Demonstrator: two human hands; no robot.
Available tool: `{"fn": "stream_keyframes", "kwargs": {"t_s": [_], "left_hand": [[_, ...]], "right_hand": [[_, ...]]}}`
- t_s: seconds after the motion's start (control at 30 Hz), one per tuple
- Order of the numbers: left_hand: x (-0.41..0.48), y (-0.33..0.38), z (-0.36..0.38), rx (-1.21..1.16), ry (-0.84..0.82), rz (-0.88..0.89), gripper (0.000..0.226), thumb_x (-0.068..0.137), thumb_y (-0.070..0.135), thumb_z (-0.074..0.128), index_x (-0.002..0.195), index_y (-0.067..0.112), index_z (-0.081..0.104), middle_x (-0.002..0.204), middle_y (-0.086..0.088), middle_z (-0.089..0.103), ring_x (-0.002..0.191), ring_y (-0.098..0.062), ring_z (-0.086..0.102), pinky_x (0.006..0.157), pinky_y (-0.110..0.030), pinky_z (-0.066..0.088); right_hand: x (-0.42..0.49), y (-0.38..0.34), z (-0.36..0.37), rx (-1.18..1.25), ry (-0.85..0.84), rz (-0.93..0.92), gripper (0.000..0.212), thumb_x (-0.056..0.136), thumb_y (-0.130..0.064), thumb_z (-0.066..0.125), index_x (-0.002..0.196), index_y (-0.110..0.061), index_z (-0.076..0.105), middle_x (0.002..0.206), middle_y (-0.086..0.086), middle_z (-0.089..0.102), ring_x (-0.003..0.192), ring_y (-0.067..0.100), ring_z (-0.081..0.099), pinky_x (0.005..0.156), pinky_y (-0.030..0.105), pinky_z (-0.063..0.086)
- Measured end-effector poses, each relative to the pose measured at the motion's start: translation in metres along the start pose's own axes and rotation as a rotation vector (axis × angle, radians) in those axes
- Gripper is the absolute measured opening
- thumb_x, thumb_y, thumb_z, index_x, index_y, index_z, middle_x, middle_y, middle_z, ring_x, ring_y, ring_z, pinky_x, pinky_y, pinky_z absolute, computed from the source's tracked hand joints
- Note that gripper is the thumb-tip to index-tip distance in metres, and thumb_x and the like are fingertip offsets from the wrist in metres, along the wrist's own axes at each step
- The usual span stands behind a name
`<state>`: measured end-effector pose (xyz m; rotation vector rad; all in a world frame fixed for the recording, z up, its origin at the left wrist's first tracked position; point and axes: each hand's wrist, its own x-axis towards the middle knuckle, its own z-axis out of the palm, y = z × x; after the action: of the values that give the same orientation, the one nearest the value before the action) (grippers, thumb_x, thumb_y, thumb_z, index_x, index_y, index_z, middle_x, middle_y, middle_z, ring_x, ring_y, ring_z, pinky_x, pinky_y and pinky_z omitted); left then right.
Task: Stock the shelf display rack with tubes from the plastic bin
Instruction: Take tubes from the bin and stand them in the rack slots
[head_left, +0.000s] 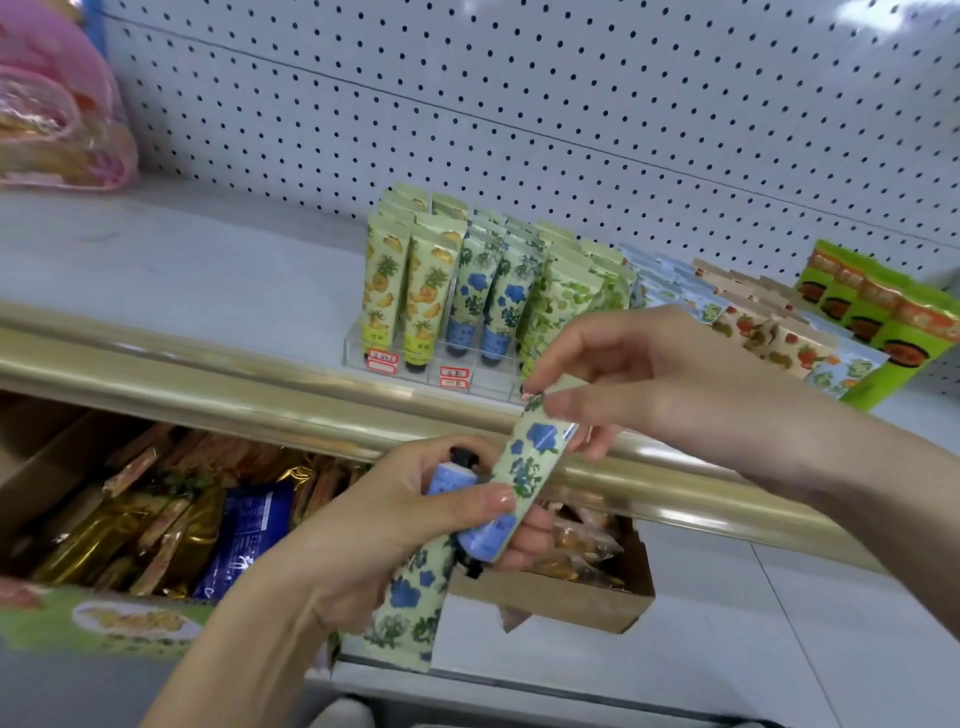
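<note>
The left hand (395, 525) is curled round two blue-flowered tubes in front of the shelf (156, 260), below its gold rail (208, 374). The upper tube (524, 467) slants up to the right, its flat crimped end on top and its dark cap at the bottom, just past the left fingers. The left thumb lies across its lower half, with the fingers wrapped beneath. The right hand (649, 384) pinches the crimped end between thumb and forefinger; its other fingers hang loosely curled beside the tube.

The lower tube (410, 608) points the other way. Its black cap pokes up above the left thumb, its middle is hidden in the palm, and its crimped end hangs below the hand. The two seem to cross inside the grip, though the thumb covers the spot.

On the shelf behind the hands stands the clear rack (363, 343), against the pegboard (519, 104). It holds upright tubes cap-down in rows: pineapple print on the left, blue flowers next, then green leaves. Under the rail sits a cardboard box (571, 608) of snack packs.
</note>
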<state>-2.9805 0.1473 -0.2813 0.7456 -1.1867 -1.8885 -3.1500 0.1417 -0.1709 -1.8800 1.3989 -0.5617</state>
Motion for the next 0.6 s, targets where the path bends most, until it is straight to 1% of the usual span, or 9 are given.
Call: {"fn": "stream_keyframes", "kwargs": {"t_s": [0.07,0.13,0.2,0.27,0.33,0.4,0.43,0.53,0.6], "left_hand": [[-0.001,-0.001,-0.005,0.007,0.043,0.051,0.013,0.067,0.013,0.068,0.077,0.008,0.072,0.085,-0.02,0.073,0.075,-0.028,0.073,0.063,-0.029,0.058],[0.001,-0.003,-0.012,0.079,0.111,0.131,0.013,0.067,0.012,0.071,0.078,0.007,0.069,0.084,-0.017,0.074,0.077,-0.027,0.073,0.067,-0.029,0.058],[0.004,-0.005,-0.015,0.218,0.182,0.209,0.024,0.065,0.018,0.081,0.081,0.005,0.067,0.083,-0.017,0.073,0.079,-0.03,0.072,0.071,-0.033,0.059],[0.005,-0.004,-0.015,0.311,0.222,0.279,0.033,0.06,0.025,0.084,0.081,0.006,0.068,0.086,-0.018,0.072,0.083,-0.035,0.069,0.074,-0.034,0.058],[0.003,-0.002,-0.014,0.377,0.277,0.352,0.034,0.056,0.025,0.078,0.083,0.006,0.069,0.085,-0.014,0.072,0.079,-0.028,0.069,0.068,-0.026,0.057],[0.001,-0.001,-0.011,0.426,0.327,0.401,0.033,0.054,0.026,0.075,0.083,0.012,0.069,0.085,-0.003,0.073,0.074,-0.011,0.07,0.064,-0.016,0.054],[0.0,0.0,-0.01,0.43,0.331,0.414,0.032,0.054,0.027,0.075,0.084,0.015,0.069,0.086,0.001,0.073,0.074,-0.008,0.07,0.064,-0.014,0.053],[-0.001,0.001,-0.013,0.385,0.323,0.447,0.028,0.062,0.028,0.069,0.088,0.018,0.07,0.084,0.008,0.074,0.078,-0.004,0.07,0.068,-0.015,0.053],[0.0,0.002,-0.018,0.338,0.368,0.463,0.027,0.071,0.032,0.061,0.092,0.016,0.066,0.089,0.008,0.075,0.086,-0.007,0.071,0.075,-0.02,0.056]], "right_hand": [[0.003,-0.004,0.001,0.006,-0.007,-0.009,0.016,0.082,-0.007,0.068,0.097,-0.013,0.066,0.08,0.017,0.07,0.064,0.019,0.069,0.06,0.023,0.057],[0.009,-0.009,0.003,-0.038,0.02,-0.008,0.024,0.08,-0.008,0.072,0.101,-0.016,0.063,0.072,0.01,0.07,0.063,0.018,0.071,0.062,0.025,0.059],[0.014,-0.015,0.004,-0.22,0.044,-0.022,0.019,0.077,-0.012,0.076,0.092,-0.017,0.064,0.067,0.006,0.071,0.059,0.015,0.07,0.064,0.028,0.059],[0.018,-0.023,0.003,-0.361,0.032,-0.017,0.015,0.075,-0.017,0.078,0.076,-0.015,0.064,0.062,0.003,0.07,0.053,0.01,0.068,0.061,0.024,0.058],[0.021,-0.031,0.0,-0.444,0.009,0.001,0.019,0.074,-0.024,0.079,0.069,-0.014,0.063,0.058,-0.001,0.069,0.046,0.006,0.063,0.052,0.02,0.053],[0.022,-0.037,-0.005,-0.468,-0.018,-0.005,0.021,0.071,-0.028,0.08,0.067,-0.013,0.066,0.051,-0.003,0.061,0.04,0.005,0.053,0.042,0.018,0.044],[0.023,-0.039,-0.008,-0.455,-0.033,-0.013,0.021,0.069,-0.028,0.081,0.065,-0.012,0.068,0.047,-0.004,0.056,0.04,0.004,0.047,0.041,0.016,0.038],[0.027,-0.051,-0.019,-0.408,-0.049,-0.005,0.019,0.067,-0.029,0.08,0.059,-0.015,0.071,0.043,-0.009,0.05,0.039,0.0,0.04,0.04,0.01,0.032],[0.029,-0.061,-0.027,-0.432,-0.031,-0.013,0.018,0.067,-0.031,0.078,0.057,-0.018,0.071,0.039,-0.012,0.049,0.036,-0.001,0.041,0.038,0.006,0.03]]}}
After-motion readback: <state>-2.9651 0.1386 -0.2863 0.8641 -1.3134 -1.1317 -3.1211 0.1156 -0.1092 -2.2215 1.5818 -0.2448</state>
